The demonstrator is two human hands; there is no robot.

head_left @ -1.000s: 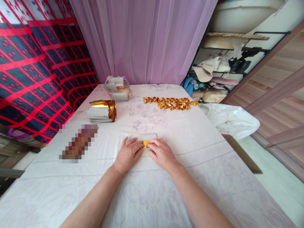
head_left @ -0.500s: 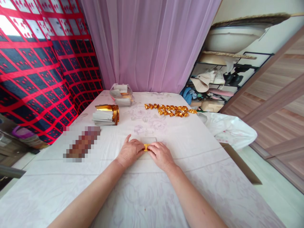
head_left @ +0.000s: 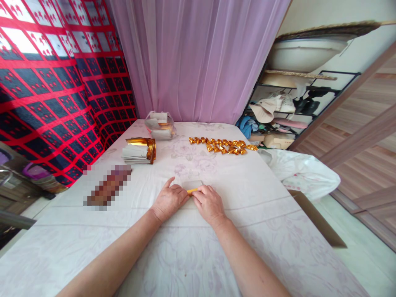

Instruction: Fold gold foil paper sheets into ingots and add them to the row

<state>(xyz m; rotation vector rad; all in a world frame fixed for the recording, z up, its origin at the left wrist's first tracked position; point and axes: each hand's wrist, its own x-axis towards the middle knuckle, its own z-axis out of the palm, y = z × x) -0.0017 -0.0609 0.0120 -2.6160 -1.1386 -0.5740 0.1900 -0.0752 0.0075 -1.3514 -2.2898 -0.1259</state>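
Between my two hands lies a sheet of gold foil paper [head_left: 192,191], its near edge rolled into a narrow gold strip and its grey-white back [head_left: 192,184] showing beyond. My left hand [head_left: 171,195] pinches the strip's left end, thumb raised away from the fingers. At the right end, my right hand [head_left: 209,203] has its fingers closed on the same strip. Both hands rest low on the tablecloth. Farther off to the left is a stack of foil paper sheets [head_left: 136,154], grey sides and gold sides showing. Several folded gold foil pieces [head_left: 227,146] lie in rows at the back right.
A clear plastic bag [head_left: 160,126] with more paper stands at the table's back. A pixelated reddish item [head_left: 108,186] lies on the left. Beyond the right edge are a white plastic bag [head_left: 306,171], a cardboard piece [head_left: 318,218] and a shelf rack [head_left: 287,86]. Curtains [head_left: 198,62] hang behind.
The gold part between my fingers has become a narrower, slightly tilted strip. My hands stay in nearly the same place, and the view has shifted slightly.
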